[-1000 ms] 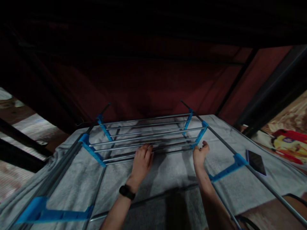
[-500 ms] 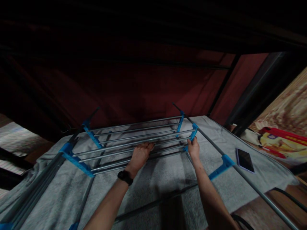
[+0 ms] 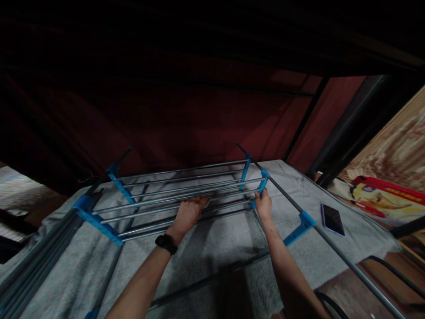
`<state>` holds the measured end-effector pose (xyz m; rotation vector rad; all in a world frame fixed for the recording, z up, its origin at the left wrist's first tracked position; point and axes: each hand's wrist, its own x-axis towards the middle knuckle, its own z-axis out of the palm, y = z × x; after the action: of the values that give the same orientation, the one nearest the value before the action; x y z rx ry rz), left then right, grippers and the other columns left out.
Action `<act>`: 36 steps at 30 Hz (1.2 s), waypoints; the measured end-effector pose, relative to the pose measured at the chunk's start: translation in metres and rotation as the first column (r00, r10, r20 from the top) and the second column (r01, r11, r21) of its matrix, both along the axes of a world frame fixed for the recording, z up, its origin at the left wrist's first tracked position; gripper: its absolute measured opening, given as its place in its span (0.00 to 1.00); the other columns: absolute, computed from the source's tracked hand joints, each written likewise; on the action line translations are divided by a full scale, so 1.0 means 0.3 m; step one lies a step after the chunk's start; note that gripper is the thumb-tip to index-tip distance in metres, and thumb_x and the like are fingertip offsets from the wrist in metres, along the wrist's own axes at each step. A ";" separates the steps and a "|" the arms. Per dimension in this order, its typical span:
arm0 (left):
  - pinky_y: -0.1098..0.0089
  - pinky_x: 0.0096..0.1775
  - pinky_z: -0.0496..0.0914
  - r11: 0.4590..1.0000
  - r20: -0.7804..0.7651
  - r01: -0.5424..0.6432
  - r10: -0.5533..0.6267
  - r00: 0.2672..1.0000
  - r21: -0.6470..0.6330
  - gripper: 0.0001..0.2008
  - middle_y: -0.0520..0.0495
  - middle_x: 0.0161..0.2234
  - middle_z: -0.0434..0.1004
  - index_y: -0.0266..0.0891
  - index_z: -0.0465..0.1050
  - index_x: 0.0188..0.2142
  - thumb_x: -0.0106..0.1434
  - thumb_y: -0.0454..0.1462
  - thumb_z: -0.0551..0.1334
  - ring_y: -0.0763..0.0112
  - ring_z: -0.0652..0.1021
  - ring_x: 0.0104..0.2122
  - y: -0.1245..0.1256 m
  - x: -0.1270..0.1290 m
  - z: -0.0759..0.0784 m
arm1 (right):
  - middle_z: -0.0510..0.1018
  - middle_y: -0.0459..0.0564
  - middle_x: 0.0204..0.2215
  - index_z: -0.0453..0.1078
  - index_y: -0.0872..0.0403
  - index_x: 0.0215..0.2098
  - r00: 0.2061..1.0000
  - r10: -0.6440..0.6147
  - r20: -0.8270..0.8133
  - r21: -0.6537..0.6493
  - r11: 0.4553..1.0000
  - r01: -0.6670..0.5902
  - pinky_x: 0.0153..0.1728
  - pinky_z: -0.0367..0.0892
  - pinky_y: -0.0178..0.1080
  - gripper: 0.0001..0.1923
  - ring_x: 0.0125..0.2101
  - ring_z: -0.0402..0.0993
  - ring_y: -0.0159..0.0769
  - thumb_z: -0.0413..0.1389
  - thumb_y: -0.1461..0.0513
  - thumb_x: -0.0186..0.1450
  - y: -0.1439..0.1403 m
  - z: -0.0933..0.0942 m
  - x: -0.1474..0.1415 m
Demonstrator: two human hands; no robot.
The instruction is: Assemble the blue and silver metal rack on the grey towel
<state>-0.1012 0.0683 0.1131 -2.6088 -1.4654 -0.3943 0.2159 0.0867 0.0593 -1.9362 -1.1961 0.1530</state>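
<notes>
Head view, downward, near rack point(image 3: 186, 195)

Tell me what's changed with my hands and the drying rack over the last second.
The right hand, open beside the rack a second ago, moved up and closed on the blue bracket at the rail ends. The left hand slid slightly forward onto the metal rails. The drying rack, grey towel and phone stayed put.

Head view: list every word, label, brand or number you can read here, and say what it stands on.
No text can be read.
Red and yellow package at the right edge: printed patches, too blurred to read.
Phone on the grey cloth: dark screen, no text.
Black wristband and the blue-jointed drying rack under both hands: no markings show.
</notes>
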 end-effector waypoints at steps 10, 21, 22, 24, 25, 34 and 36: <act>0.67 0.40 0.70 0.999 -0.030 0.034 -0.034 0.999 -0.005 0.20 0.44 0.43 0.80 0.43 0.69 0.57 0.70 0.30 0.50 0.63 0.80 0.41 -0.007 0.000 0.022 | 0.75 0.52 0.31 0.68 0.57 0.48 0.998 -0.030 0.051 -0.026 0.999 0.031 0.32 0.56 0.36 0.16 0.30 0.67 0.38 0.46 0.60 0.66 -0.009 0.007 -0.017; 0.68 0.39 0.71 0.999 -0.069 0.033 -0.034 0.997 -0.013 0.21 0.43 0.44 0.80 0.42 0.69 0.58 0.69 0.29 0.50 0.64 0.80 0.41 -0.010 0.001 0.030 | 0.76 0.55 0.31 0.68 0.58 0.50 0.990 -0.111 0.082 -0.054 0.992 0.115 0.33 0.57 0.37 0.16 0.31 0.70 0.40 0.46 0.59 0.69 -0.011 -0.008 -0.049; 0.67 0.39 0.71 0.999 -0.071 0.032 -0.032 0.997 -0.009 0.21 0.43 0.44 0.80 0.42 0.69 0.58 0.70 0.30 0.50 0.63 0.80 0.41 -0.010 0.003 0.031 | 0.76 0.55 0.31 0.68 0.58 0.50 0.990 -0.116 0.079 -0.055 0.991 0.120 0.33 0.58 0.38 0.17 0.31 0.70 0.40 0.46 0.59 0.69 -0.009 -0.011 -0.050; 0.67 0.40 0.71 0.999 -0.072 0.035 -0.035 0.997 0.002 0.20 0.43 0.45 0.80 0.42 0.68 0.58 0.71 0.30 0.50 0.63 0.80 0.42 -0.008 0.006 0.032 | 0.76 0.56 0.32 0.68 0.59 0.51 0.992 -0.113 0.053 -0.041 0.992 0.115 0.35 0.59 0.38 0.17 0.32 0.70 0.40 0.46 0.59 0.68 -0.004 -0.017 -0.048; 0.67 0.40 0.71 0.999 -0.074 0.038 -0.037 0.997 0.005 0.20 0.43 0.44 0.80 0.42 0.68 0.59 0.71 0.31 0.50 0.63 0.80 0.42 -0.006 0.007 0.033 | 0.77 0.56 0.32 0.68 0.59 0.51 0.995 -0.099 0.023 -0.021 0.995 0.100 0.35 0.60 0.39 0.18 0.32 0.71 0.41 0.47 0.59 0.68 -0.001 -0.022 -0.044; 0.55 0.59 0.63 0.958 -0.022 0.181 -0.181 0.983 0.221 0.23 0.37 0.57 0.71 0.37 0.61 0.64 0.71 0.33 0.52 0.57 0.71 0.57 -0.130 -0.016 -0.072 | 0.77 0.56 0.48 0.62 0.58 0.60 0.939 0.122 -0.322 0.145 0.986 -0.079 0.48 0.68 0.41 0.32 0.46 0.74 0.39 0.45 0.64 0.56 -0.028 -0.155 0.076; 0.58 0.59 0.64 0.956 -0.037 0.253 -0.250 0.968 0.148 0.22 0.41 0.55 0.73 0.40 0.64 0.62 0.70 0.30 0.52 0.61 0.72 0.55 -0.195 -0.006 -0.153 | 0.77 0.57 0.49 0.66 0.58 0.56 0.924 0.137 -0.356 0.137 0.986 -0.093 0.51 0.68 0.42 0.31 0.49 0.73 0.40 0.46 0.64 0.54 -0.047 -0.199 0.088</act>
<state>-0.1029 0.0099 0.0673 -2.6716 -1.0530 -0.4864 0.2423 0.0726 -0.0003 -1.6449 -1.0422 0.4732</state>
